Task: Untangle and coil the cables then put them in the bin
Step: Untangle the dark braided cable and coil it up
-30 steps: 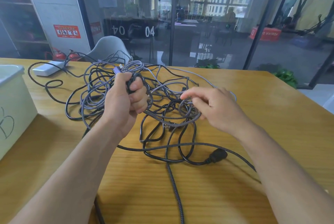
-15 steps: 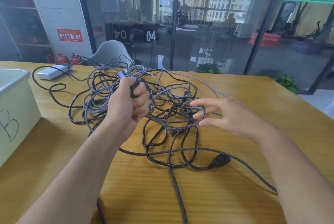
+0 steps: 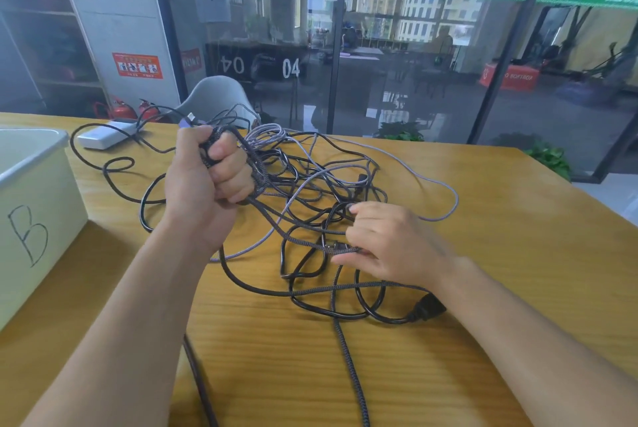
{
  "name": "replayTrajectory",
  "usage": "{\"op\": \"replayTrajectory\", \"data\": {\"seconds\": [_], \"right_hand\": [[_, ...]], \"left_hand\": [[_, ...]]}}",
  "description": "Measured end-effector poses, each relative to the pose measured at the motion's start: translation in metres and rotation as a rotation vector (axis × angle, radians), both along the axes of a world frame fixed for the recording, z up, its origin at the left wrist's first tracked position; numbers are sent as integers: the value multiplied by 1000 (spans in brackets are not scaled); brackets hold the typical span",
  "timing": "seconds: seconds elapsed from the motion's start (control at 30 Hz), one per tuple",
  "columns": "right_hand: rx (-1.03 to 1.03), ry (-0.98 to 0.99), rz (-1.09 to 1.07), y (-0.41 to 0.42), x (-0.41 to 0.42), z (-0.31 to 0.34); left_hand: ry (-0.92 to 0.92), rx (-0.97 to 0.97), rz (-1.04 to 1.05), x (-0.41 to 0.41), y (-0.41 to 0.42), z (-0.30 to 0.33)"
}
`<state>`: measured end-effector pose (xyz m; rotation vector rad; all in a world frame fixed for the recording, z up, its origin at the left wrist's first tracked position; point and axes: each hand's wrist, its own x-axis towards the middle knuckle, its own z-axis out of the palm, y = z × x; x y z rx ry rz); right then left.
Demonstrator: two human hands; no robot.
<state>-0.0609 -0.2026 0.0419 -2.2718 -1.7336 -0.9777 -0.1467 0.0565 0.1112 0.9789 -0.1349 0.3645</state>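
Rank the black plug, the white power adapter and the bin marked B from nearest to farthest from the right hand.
1. Black plug: just below the right hand, by the wrist.
2. White power adapter: far left, at the table's back edge.
3. Bin: at the left edge, roughly as far.

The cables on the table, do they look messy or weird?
Yes. The cables lie knotted together in one heap on the table, none coiled. The left hand grips a few loops; the right hand pinches a strand. The bin beside them looks empty.

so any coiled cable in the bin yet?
No. The visible corner of the bin shows none, and the cables lie tangled on the table, some gripped by the left hand.
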Motion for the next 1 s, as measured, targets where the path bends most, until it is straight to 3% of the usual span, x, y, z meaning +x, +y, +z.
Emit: {"op": "replayTrajectory", "data": {"seconds": [0.23,0.33,0.57,0.8,1.0], "right_hand": [[-221,202,-188,-4,3,4],[-226,381,-360,-16,14,5],[-296,437,-623,-29,24,20],[-193,353,-734,-24,18,33],[79,507,-725,-15,-6,54]], "left_hand": [[14,63,-215,-5,-12,1],[74,180,-372,-8,-31,0],[272,548,-561,-8,-72,-19],[291,966,-531,-8,-88,-27],[311,988,-439,-1,-91,-32]]}}
